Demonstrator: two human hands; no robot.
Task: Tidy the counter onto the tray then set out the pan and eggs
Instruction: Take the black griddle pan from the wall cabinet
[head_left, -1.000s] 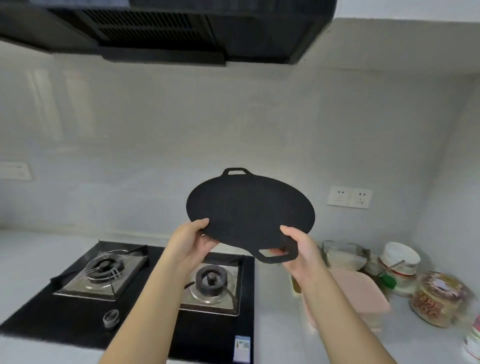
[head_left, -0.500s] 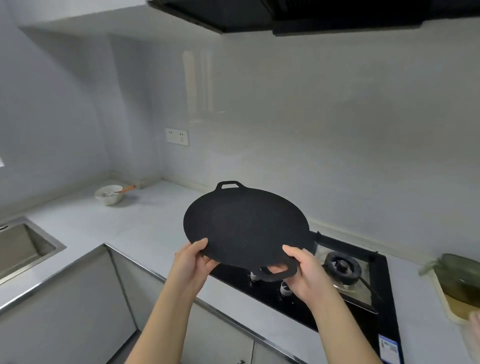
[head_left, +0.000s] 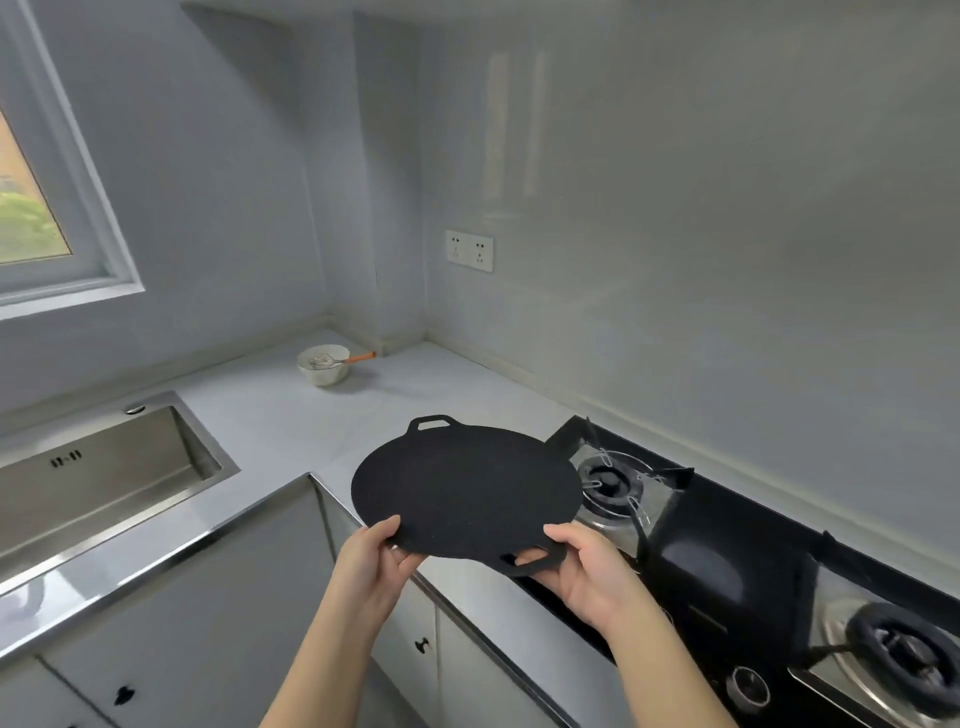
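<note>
Gripping pan at near rim with left hand, near handle with right hand; hovering over worktop just left of stove

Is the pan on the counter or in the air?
In the air: left hand grips the pan at its rim, right hand its near handle, above the counter.

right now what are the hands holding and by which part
The black pan: left hand pinches its near rim, right hand grips its near loop handle.
</note>
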